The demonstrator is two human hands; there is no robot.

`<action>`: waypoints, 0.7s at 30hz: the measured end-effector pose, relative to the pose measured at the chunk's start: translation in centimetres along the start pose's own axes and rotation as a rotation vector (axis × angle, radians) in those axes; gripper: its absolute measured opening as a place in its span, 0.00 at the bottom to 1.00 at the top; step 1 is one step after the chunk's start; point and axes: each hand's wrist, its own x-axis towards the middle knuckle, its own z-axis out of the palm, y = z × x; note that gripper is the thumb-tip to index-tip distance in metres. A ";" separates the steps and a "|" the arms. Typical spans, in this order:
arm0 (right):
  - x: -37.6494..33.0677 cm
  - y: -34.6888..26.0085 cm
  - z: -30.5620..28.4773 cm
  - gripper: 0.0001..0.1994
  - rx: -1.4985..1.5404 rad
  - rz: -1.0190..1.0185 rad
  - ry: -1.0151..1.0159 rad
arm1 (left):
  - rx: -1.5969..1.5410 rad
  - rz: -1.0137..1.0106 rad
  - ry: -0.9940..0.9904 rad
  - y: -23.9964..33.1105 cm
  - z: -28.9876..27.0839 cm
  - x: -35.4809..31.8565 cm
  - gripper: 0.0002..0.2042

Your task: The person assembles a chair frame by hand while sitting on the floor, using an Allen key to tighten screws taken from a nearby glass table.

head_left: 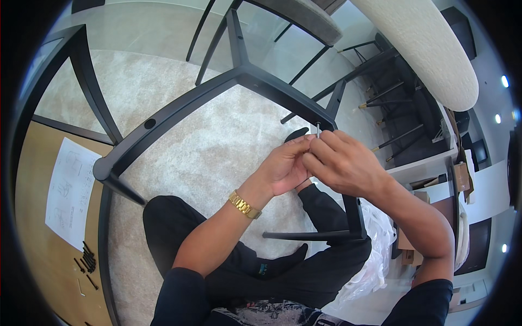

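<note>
A black metal chair frame (179, 111) lies across a cream carpet in front of me. Both hands meet at its right-hand joint (325, 120). My left hand (283, 165), with a gold watch (244, 205) on the wrist, pinches a thin silver bolt (318, 129) that stands upright at the joint. My right hand (342, 163) closes its fingertips on the same bolt from the right side. A black leg piece (321, 234) lies over my lap under my right forearm.
A sheet of paper with drawings (69, 190) and several black screws (87, 261) lie on a wooden board at left. A cream padded seat (424, 49) leans at upper right. Clear plastic wrap (375, 239) and cardboard boxes (429, 193) sit at right.
</note>
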 end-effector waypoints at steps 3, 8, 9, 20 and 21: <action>0.4 0.5 0.6 0.23 0.070 0.071 -0.004 | 0.004 0.015 -0.001 0.0 0.0 0.0 0.10; 0.9 0.1 0.5 0.17 0.553 0.589 0.069 | -0.006 0.015 -0.001 -0.1 0.1 0.0 0.10; 0.7 -0.2 0.2 0.16 0.646 0.651 0.100 | -0.007 0.027 -0.016 0.0 0.4 -0.1 0.09; -0.6 -1.2 0.2 0.07 0.386 0.637 0.113 | 0.104 0.040 0.045 -0.4 0.4 0.5 0.07; -0.7 -0.9 0.2 0.07 0.528 0.746 0.084 | 0.111 0.039 0.043 -0.3 0.5 0.6 0.06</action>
